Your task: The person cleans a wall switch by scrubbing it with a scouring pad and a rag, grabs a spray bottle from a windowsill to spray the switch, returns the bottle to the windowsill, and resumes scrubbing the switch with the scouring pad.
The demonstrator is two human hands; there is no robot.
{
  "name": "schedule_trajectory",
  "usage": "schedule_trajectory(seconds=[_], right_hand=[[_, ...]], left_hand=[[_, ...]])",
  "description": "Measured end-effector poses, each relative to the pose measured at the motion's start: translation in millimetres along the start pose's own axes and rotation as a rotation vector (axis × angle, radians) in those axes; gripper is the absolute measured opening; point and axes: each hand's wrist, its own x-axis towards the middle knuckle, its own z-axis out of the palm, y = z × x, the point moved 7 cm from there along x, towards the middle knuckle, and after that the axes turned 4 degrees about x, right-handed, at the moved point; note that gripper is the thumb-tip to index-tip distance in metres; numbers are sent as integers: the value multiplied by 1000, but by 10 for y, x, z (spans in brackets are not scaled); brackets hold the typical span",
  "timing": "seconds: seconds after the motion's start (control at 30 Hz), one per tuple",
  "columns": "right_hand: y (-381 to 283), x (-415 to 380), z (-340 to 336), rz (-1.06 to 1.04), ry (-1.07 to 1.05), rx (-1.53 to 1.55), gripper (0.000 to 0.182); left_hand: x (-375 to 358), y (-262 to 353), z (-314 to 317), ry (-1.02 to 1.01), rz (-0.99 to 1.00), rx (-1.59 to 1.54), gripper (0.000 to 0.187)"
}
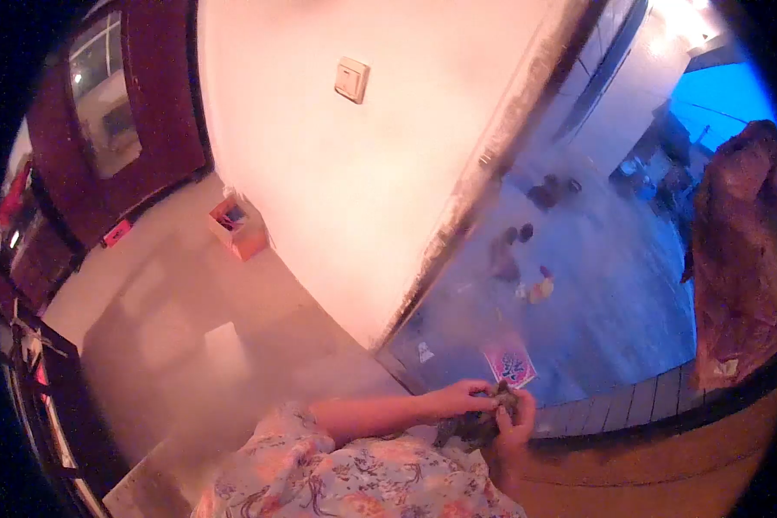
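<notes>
Low in the view, in front of the flower-patterned garment (363, 479), my two hands meet. My left hand (464, 398) reaches in from the left with its fingertips pinched at a small grey-brown lump (503, 396). From the other side, the fingers of my right hand (516, 420) close round the same lump. Its exact kind is too small and blurred to make out. Under the hands hangs dark, greenish-grey material (464, 429), partly hidden by my left wrist. A pink printed packet (511, 363) lies on the floor just beyond the fingers.
A wall corner with a light switch (352, 79) juts out ahead. On the left floor stand an orange box (238, 229) and a dark red door (160, 95). Small items and shoes (544, 192) lie on the bluish right floor. A large brown sack-like object (738, 250) stands at right.
</notes>
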Motion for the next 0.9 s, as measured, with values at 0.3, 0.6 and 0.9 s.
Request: schedule_trajectory(seconds=[0.3, 0.6, 0.9], right_hand=[[-115, 660, 924, 232, 150, 510, 30], [340, 1097, 2232, 437, -152, 464, 30], [646, 1531, 2166, 582, -225, 583, 30]], left_hand=[[-410, 334, -1778, 348, 8, -213, 29], [-1023, 1324, -3230, 663, 350, -357, 27], [-943, 2224, -3675, 604, 774, -459, 37]])
